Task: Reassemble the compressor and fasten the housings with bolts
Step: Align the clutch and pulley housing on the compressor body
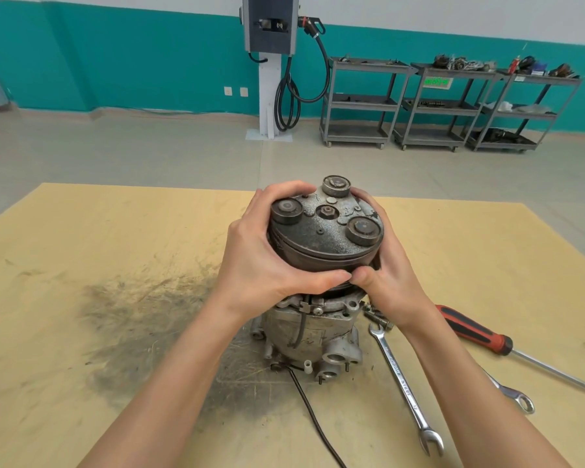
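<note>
Grimy grey compressor point(313, 329) upright on bench point(81, 265); left hand point(267, 261), right hand point(384, 275) grip its dark pulley point(325, 238); bolts point(377, 317) just beside compressor.

A workshop: grey metal tool carts point(365, 103) holding greasy parts line a teal wall, a charging post point(270, 28) with cable stands nearby, and wrenches point(406, 388) and a screwdriver point(473, 329) lie on a grease-stained wooden table point(81, 265)
</note>
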